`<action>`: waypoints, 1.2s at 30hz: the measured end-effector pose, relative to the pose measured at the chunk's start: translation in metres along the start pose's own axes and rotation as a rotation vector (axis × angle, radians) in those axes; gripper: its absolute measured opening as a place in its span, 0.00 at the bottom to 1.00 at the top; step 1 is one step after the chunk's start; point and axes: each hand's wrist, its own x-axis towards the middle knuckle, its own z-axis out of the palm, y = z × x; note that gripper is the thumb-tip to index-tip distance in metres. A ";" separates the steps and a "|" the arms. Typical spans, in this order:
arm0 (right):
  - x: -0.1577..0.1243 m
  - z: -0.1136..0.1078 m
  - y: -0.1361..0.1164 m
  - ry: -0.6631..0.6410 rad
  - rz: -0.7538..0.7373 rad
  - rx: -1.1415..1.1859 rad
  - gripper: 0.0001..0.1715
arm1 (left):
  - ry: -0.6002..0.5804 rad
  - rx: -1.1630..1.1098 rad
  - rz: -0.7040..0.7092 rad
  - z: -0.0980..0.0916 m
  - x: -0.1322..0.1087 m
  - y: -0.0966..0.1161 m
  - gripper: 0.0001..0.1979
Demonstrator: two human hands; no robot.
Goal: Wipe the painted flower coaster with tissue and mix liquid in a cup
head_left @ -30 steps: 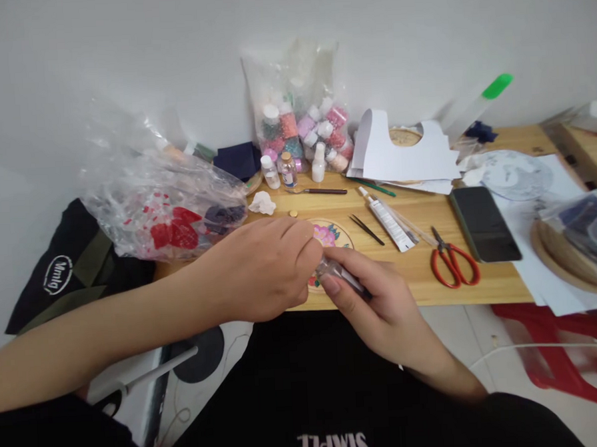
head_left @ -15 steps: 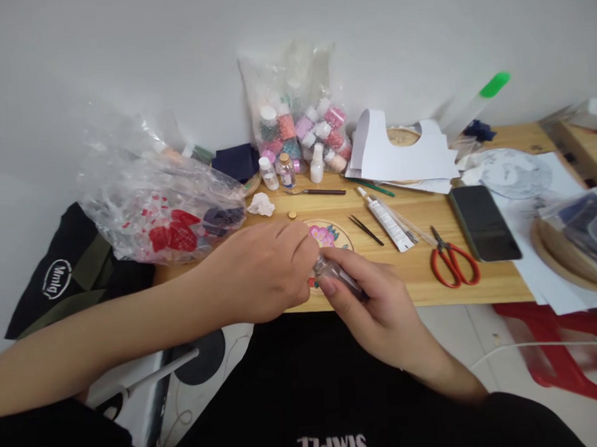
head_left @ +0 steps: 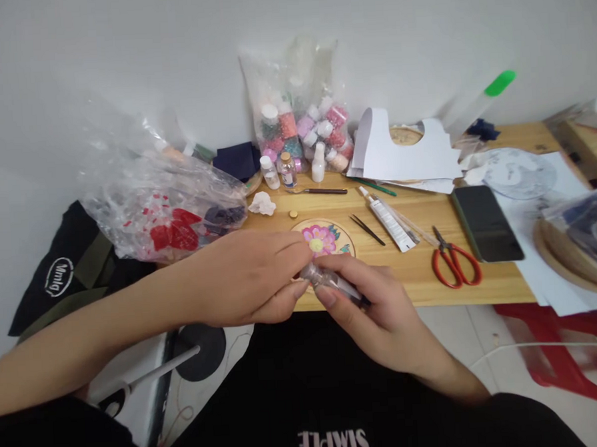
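My right hand is closed round a small clear vial, held tilted over the near edge of the wooden table. The fingertips of my left hand pinch at the vial's top end; what they hold there is hidden. Just behind both hands lies a round wooden disc painted with a pink flower. A tiny cork sits on the table beyond it.
Tweezers, a glue tube, red scissors and a black phone lie to the right. Small bottles stand before a bag of bead jars. A crumpled plastic bag fills the left; papers lie behind.
Both hands drew back slightly toward me with the vial, uncovering more of the flower disc. My left fingers slid to the vial's tip.
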 end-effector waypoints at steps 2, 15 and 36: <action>0.001 0.000 -0.001 -0.005 -0.020 -0.022 0.09 | 0.027 0.028 0.012 0.000 0.001 0.001 0.12; -0.001 -0.003 -0.003 -0.066 0.000 0.057 0.08 | 0.029 -0.123 0.041 0.007 -0.003 -0.003 0.12; 0.003 0.005 0.015 -0.382 0.312 0.930 0.15 | 0.573 0.214 0.272 0.041 -0.006 -0.008 0.29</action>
